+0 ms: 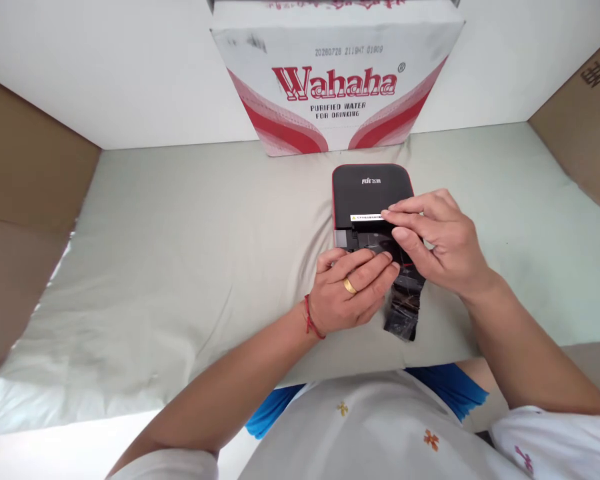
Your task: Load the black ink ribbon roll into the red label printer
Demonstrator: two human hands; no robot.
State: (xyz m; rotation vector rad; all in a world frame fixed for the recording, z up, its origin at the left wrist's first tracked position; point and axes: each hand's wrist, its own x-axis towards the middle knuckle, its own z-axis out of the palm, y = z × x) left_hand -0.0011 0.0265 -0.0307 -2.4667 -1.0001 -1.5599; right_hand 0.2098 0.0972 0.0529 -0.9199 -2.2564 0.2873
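A flat black device with rounded corners and a red edge (370, 197) lies on the cloth, its pale lettering upside down to me. A white warning label (365, 217) crosses its middle. My left hand (353, 290) is on its near end, thumb by the left corner and fingers curved over a shiny black strip. From beneath the fingers this crinkled strip (404, 310) trails down toward me. My right hand (435, 237) rests over the device's right side, with fingertips at the label's right end and the thumb slightly apart. Its palm side is hidden.
A white and red Wahaha water carton (337, 87) stands behind the device against a white wall. Brown cardboard panels rise on the left (25, 200) and the right (580, 120). A pale green, wrinkled cloth (180, 253) covers the surface.
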